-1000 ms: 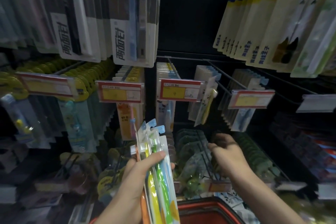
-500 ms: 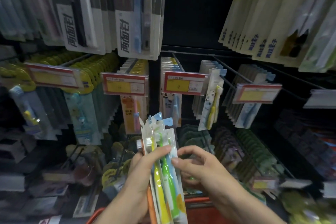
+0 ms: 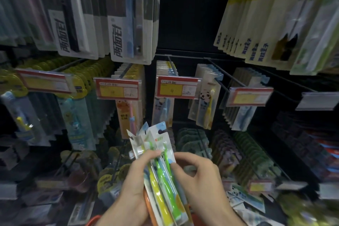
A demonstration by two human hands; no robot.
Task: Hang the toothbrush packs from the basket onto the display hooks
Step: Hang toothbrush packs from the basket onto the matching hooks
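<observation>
Shop: price tags point(image 3: 177, 88), hooks point(image 3: 226, 74) of hanging toothbrush packs point(image 3: 205, 97).

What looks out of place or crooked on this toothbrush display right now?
One panda toothbrush pack hangs tilted at the front of its hook, askew from the row behind. Otherwise nothing stands out.

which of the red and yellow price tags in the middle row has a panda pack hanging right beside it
The third price tag from the left; the panda pack with a yellow brush hangs just right of it.
</observation>
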